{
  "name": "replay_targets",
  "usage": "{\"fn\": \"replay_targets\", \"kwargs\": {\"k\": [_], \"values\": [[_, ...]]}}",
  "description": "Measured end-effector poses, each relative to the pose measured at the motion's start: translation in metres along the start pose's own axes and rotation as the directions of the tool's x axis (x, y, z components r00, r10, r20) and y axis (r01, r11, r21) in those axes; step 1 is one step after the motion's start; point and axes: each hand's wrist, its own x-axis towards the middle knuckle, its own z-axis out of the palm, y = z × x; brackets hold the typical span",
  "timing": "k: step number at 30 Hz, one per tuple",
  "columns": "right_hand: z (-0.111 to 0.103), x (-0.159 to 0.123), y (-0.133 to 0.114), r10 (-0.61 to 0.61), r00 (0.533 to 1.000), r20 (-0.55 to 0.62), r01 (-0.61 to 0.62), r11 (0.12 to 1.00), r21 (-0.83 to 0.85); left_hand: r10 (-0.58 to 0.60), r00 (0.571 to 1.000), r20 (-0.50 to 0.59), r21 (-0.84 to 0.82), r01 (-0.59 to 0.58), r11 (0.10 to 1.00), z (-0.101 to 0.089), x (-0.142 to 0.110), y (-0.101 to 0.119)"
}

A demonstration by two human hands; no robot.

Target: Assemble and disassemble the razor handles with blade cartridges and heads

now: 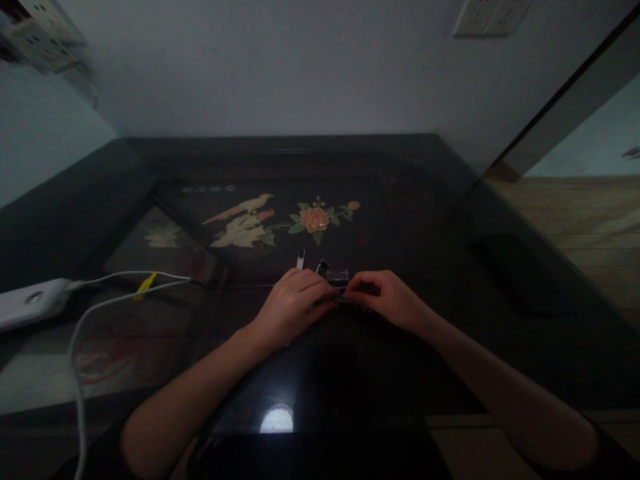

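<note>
My left hand (296, 301) is closed low over the dark glossy tabletop, its fingertips at one end of a small thin dark piece (342, 300). From the other side my right hand (384, 293) pinches at the same spot, thumb and fingers together. What the piece is cannot be made out in the dim light. Just beyond the fingertips lies a small clear plastic item (338, 275). Beside it is a small shiny curved metal part (321, 267). A short pale strip with a dark end (301, 257) sticks up past my left knuckles.
The dark tabletop (425, 373) carries a bird-and-flower picture (314, 219). At the left lies a white power strip (35, 303) with a white cable (77, 353) and a yellow tag (145, 285). A dark flat object (515, 273) rests at the right. Behind rises a wall (280, 73) with sockets (493, 17).
</note>
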Motion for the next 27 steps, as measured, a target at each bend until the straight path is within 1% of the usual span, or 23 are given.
{"fn": "replay_targets", "kwargs": {"k": [2,5,9,12,15,20,27], "values": [[-0.002,0.001,0.001,-0.028,0.999,-0.035,0.027,0.999,-0.039,-0.078,0.997,-0.005,0.019,0.078,0.997,0.0,0.001,0.0],[-0.006,0.004,0.003,-0.098,0.989,-0.112,0.083,0.987,-0.134,-0.207,0.978,0.004,0.054,0.206,0.977,0.003,0.002,-0.001],[-0.009,0.009,0.008,-0.174,0.964,-0.199,0.117,0.956,-0.268,-0.294,0.955,0.026,0.114,0.289,0.95,0.008,0.003,-0.001],[-0.01,0.013,0.012,-0.209,0.953,-0.217,0.126,0.931,-0.342,-0.349,0.937,0.023,0.161,0.341,0.926,0.012,0.003,-0.002],[-0.009,0.016,0.015,-0.229,0.947,-0.224,0.13,0.914,-0.385,-0.366,0.93,0.035,0.174,0.355,0.918,0.015,0.003,-0.004],[-0.007,0.018,0.017,-0.245,0.946,-0.213,0.147,0.908,-0.392,-0.353,0.934,0.053,0.167,0.34,0.925,0.016,0.003,-0.004],[-0.004,0.014,0.014,-0.242,0.956,-0.164,0.151,0.89,-0.43,-0.329,0.937,0.116,0.137,0.313,0.94,0.015,0.001,0.005]]}}
